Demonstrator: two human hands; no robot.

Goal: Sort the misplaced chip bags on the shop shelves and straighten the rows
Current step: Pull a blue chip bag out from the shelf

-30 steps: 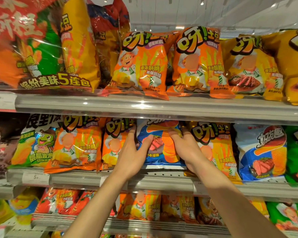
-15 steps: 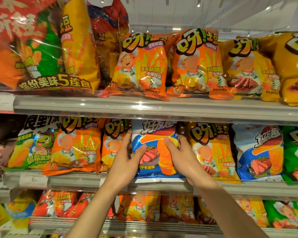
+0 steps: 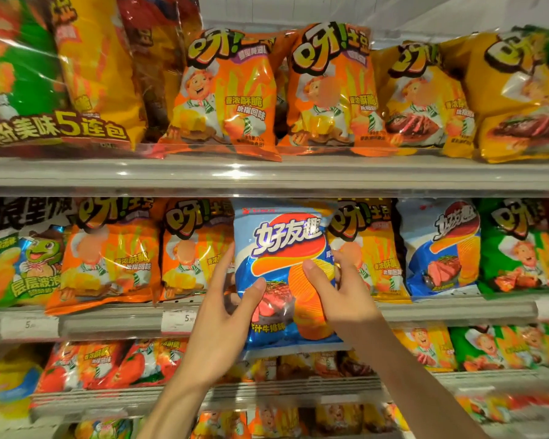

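A blue chip bag (image 3: 282, 248) with a steak picture is out in front of the middle shelf (image 3: 457, 307), between orange bags (image 3: 197, 248) on its left and a yellow-orange bag (image 3: 371, 248) on its right. My left hand (image 3: 225, 318) grips its left edge, thumb on the front. My right hand (image 3: 339, 296) grips its right side, thumb across the front and fingers curled behind. The bag's bottom hangs below the shelf lip. A matching blue bag (image 3: 441, 248) stands further right on the same shelf.
The top shelf (image 3: 267, 175) carries orange and yellow bags and a large multipack (image 3: 45, 90) at left. A green bag (image 3: 520, 245) stands at the middle shelf's right end, a frog-print bag (image 3: 19, 261) at its left. Lower shelves hold more bags.
Both hands have pulled the blue bag out from the middle shelf row toward me and slightly down; its full front now shows.
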